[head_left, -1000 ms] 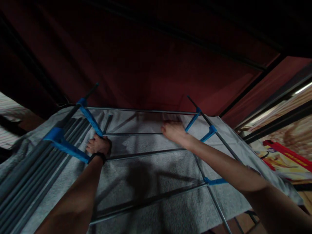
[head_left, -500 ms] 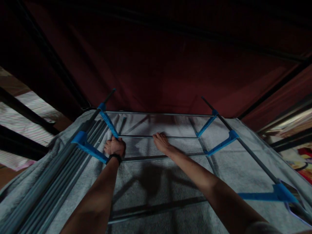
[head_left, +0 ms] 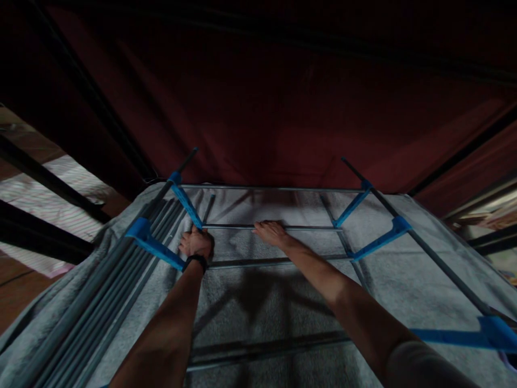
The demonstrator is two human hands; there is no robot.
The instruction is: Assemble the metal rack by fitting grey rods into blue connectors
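A frame of grey metal tubes joined by blue plastic brackets lies before me. My left hand (head_left: 196, 243), with a black band at the wrist, is closed at the lower end of a blue bracket (head_left: 187, 206), where a side tube meets the crossbar; its fingertips are partly hidden. My right hand (head_left: 270, 234) has its fingers wrapped over the thin metal crossbar (head_left: 311, 228), left of its middle. Nearer to me, another blue bracket (head_left: 155, 246) reaches my left wrist. Across the frame, two more blue brackets (head_left: 350, 209) (head_left: 379, 240) join the right side tubes.
Several loose grey tubes (head_left: 107, 302) lie side by side at the left. A grey fleecy blanket (head_left: 407, 285) covers the surface beneath. Behind stands a dark red panel (head_left: 258, 118). One more blue bracket (head_left: 456, 338) is at the lower right, and dark bars (head_left: 44, 237) stand left.
The view has shifted slightly, so the frame appears a little further right. My right hand lies flatter over the crossbar; my left hand keeps its place at the bracket end.
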